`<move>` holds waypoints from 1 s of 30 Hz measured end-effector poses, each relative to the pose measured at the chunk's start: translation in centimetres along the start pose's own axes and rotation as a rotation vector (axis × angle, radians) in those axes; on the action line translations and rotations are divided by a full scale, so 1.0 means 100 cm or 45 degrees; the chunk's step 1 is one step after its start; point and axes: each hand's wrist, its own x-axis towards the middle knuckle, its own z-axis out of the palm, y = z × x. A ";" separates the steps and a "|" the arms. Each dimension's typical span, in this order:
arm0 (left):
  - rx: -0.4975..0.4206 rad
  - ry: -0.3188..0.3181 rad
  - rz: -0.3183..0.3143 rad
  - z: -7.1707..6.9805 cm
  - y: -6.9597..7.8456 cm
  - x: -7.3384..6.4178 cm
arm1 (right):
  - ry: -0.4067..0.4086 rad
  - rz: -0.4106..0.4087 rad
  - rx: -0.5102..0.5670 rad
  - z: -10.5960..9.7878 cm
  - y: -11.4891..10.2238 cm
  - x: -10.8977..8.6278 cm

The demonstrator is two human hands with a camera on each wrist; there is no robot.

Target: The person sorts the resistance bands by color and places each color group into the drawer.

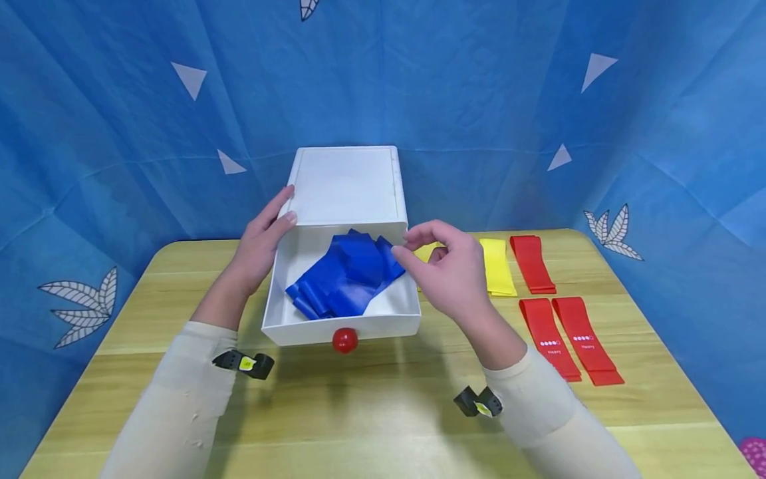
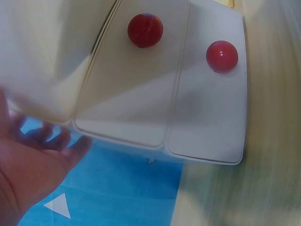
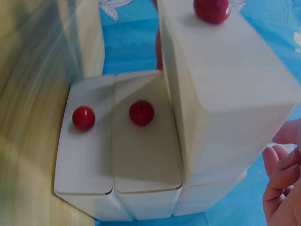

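A white drawer unit (image 1: 350,183) stands at the back of the table, its top drawer (image 1: 395,326) pulled out. Folded blue bands (image 1: 347,273), apparently flat stretchy strips, lie in a loose heap inside it. My left hand (image 1: 263,239) rests against the unit's left side, thumb near the top front corner; in the left wrist view its fingers (image 2: 77,150) lie along that side. My right hand (image 1: 449,269) hovers at the drawer's right edge, thumb and forefinger bent with a gap between them. Nothing shows in it, and the right wrist view has its fingers (image 3: 282,181) loosely curled beside the drawer.
Two lower drawers with red ball knobs (image 2: 145,30) are closed. Yellow bands (image 1: 498,266) lie to the right of the unit, partly behind my right hand. Several red bands (image 1: 550,336) marked "Heavy" lie further right. A blue curtain (image 1: 467,133) hangs behind the table.
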 end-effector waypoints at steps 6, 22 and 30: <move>0.011 -0.002 0.002 0.000 0.000 0.000 | 0.009 -0.018 0.196 -0.008 -0.010 -0.021; 0.014 -0.001 -0.001 0.000 0.000 0.000 | -0.203 -0.135 0.374 0.002 -0.033 -0.081; 0.018 -0.003 0.003 0.000 0.000 0.000 | -0.189 -0.181 0.396 0.017 -0.027 -0.095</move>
